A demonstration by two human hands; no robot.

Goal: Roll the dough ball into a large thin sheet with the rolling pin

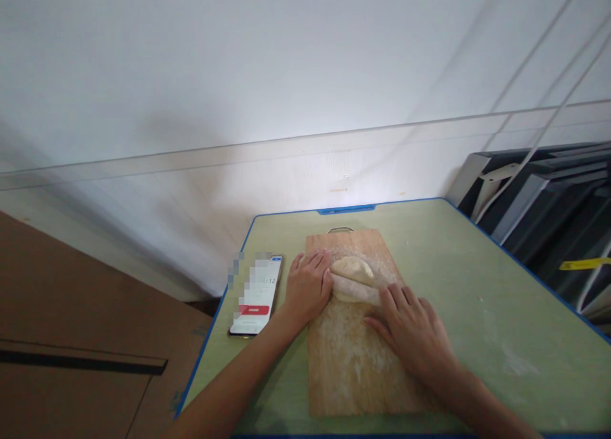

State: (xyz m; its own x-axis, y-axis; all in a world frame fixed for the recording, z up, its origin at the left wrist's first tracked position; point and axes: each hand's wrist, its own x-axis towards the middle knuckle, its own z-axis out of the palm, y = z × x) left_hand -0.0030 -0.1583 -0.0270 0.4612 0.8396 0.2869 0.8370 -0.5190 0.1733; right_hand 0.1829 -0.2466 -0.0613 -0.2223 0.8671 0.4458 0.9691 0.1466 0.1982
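- The dough is placed on the floured board on the desk, crossed by the rolling pin.
- It seems only partly flattened; more thinning is apparently left.
- The pin's left end is covered by the left hand, loosely curled.
- Its right end is held under the right hand's bent fingers, thumb apart.

1. Dough: plain cream.
2. Rolling pin: pale, whitish beige.
3. Cutting board: light brown, with cloudy white patches.
4. Worktop: pale green, with bright blue edging.
5. Smartphone: white screen, red bar.
6. Wall: bluish white.
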